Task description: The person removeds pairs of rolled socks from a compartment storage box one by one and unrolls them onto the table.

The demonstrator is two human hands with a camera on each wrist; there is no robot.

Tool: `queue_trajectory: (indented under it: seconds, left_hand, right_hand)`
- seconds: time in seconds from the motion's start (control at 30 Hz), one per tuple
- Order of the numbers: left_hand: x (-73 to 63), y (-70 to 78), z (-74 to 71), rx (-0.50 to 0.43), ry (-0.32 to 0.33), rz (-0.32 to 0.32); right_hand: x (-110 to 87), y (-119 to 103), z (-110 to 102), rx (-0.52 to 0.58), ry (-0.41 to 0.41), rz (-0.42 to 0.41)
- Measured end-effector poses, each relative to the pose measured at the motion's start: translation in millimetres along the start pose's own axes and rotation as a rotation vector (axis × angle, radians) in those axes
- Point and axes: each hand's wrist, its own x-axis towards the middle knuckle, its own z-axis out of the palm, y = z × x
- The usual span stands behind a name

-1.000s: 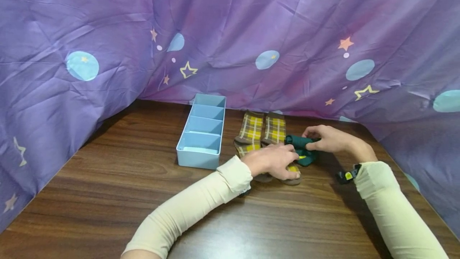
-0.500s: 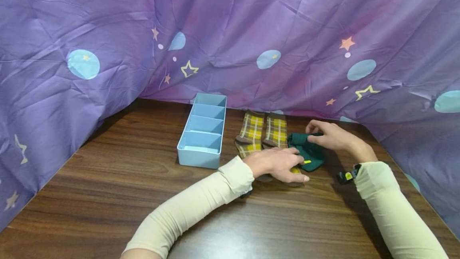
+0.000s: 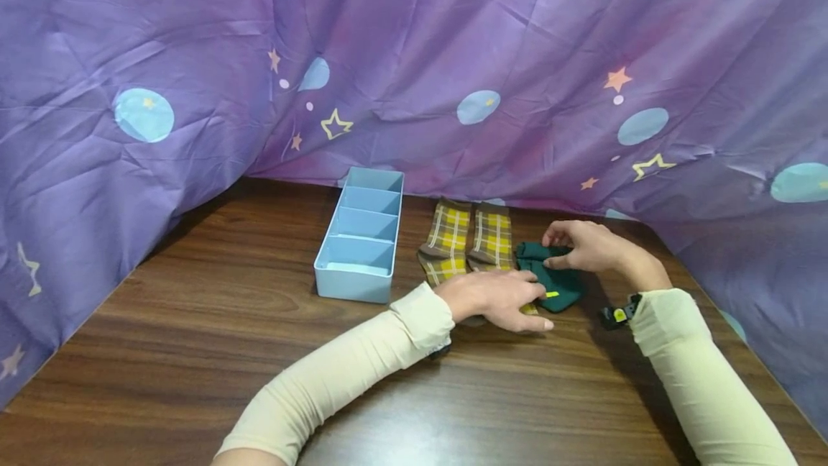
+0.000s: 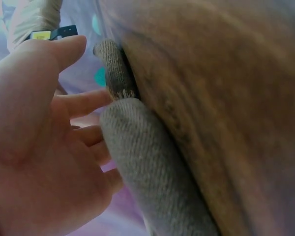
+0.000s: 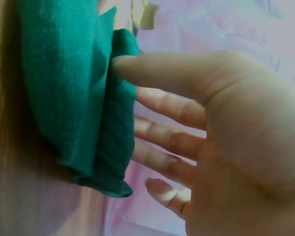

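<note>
A dark green sock (image 3: 561, 286) with a small yellow mark lies on the table, its far end folded over; whether it is one or a stacked pair I cannot tell. My right hand (image 3: 585, 244) pinches that fold, with the thumb on the near side and the fingers behind, as the right wrist view shows on the green cloth (image 5: 64, 83). My left hand (image 3: 501, 298) rests with fairly straight fingers over the lower part of the brown-and-yellow plaid socks (image 3: 494, 236), its fingertips at the green sock's left edge. Brown sock ends (image 4: 147, 162) show beside the left palm.
Left of the socks stands a light blue box (image 3: 353, 284) divided into several compartments. The brown wooden table (image 3: 213, 351) meets a purple curtain (image 3: 401, 92) with stars at the back and sides.
The green sock has gone from a thick, bunched roll to a flatter spread with a smaller fold. My right hand drew back from the fold, then returned to it. The left hand stayed nearly still.
</note>
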Motion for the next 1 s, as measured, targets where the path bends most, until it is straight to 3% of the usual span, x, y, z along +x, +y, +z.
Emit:
queue_trajectory:
  seconds: [0.17, 0.4, 0.53, 0.83, 1.0]
  left_hand:
    - [-0.4, -0.8, 0.7, -0.008, 0.008, 0.025]
    - [-0.8, 0.7, 1.2, 0.003, 0.026, 0.073]
    - [-0.5, 2.0, 1.4, 0.011, 0.03, 0.075]
    - [1.1, 5.0, 2.4, 0.029, 0.03, 0.094]
    - [0.0, 6.3, 1.5, 0.029, 0.026, 0.11]
  right_hand:
    - [2.9, 8.5, 5.4, 0.007, 0.03, -0.017]
    - [6.1, 18.5, 14.0, -0.092, 0.151, 0.034]
    - [7.9, 17.9, 16.0, -0.071, 0.213, 0.016]
    - [5.6, 17.6, 18.7, -0.093, 0.122, 0.026]
    - [5.5, 19.2, 20.4, -0.124, 0.149, 0.032]
